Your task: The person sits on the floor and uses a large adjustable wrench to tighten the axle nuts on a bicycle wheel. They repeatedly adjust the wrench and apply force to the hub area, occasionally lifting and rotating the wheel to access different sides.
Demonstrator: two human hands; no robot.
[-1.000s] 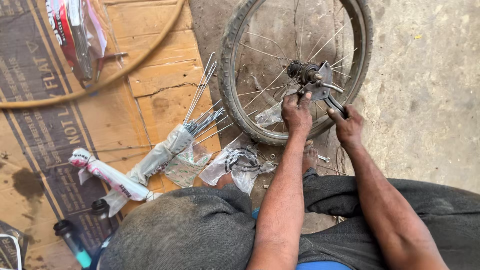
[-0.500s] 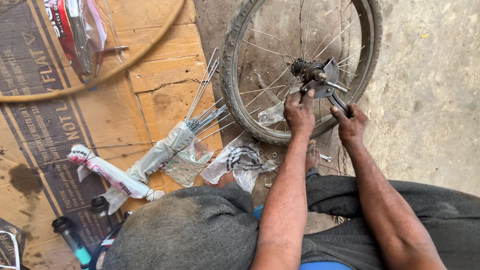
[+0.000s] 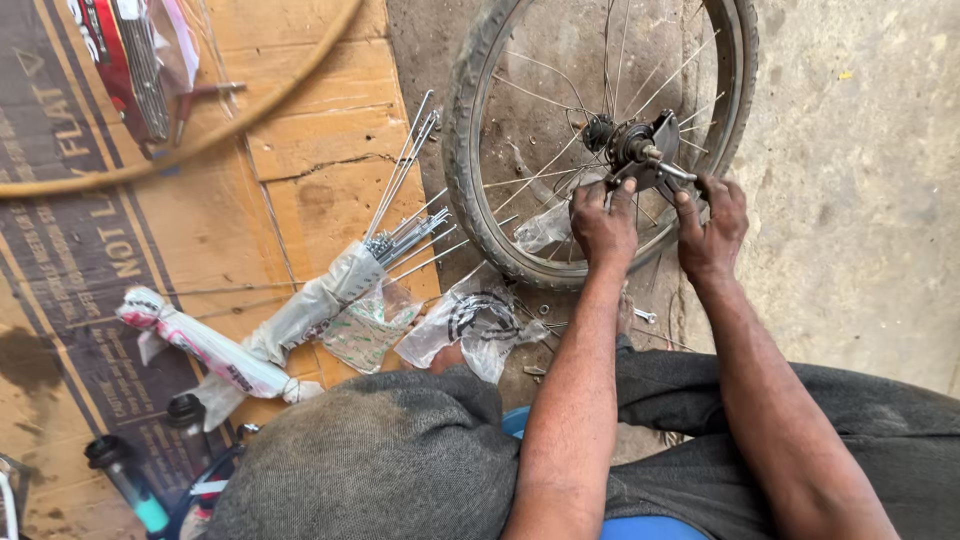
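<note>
both hands are right up at the middle of a small bike wheel [image 3: 480, 160] lying flat on the concrete floor [image 3: 860, 230]. the left hand [image 3: 603, 222] is curled in among the spokes just below the hub [image 3: 628, 143], fingers bent round something there — can't tell exactly what it's pinching, spoke or tool. the right hand [image 3: 712, 225] is closed on a dark metal wrench [image 3: 662, 165] that sits on the hub's axle, thumb and fingers wrapped round its handle end. the two hands are near each other, not touching.

the tyre is dusty and worn, and the wheel's left edge lies beside a sheet of flattened cardboard [image 3: 310, 90]. on that cardboard, a bundle of loose spokes [image 3: 405, 215] pokes out of a plastic wrapper [image 3: 305, 310], tips toward the tyre. just beside it are a couple of crumpled clear bags [image 3: 470, 325], and further left a pink and white wrapped packet [image 3: 200, 345]. a thin tan hoop [image 3: 200, 140] curves across the top left — it runs out of view. the person's grey trousers [image 3: 380, 470] fill the bottom.
</note>
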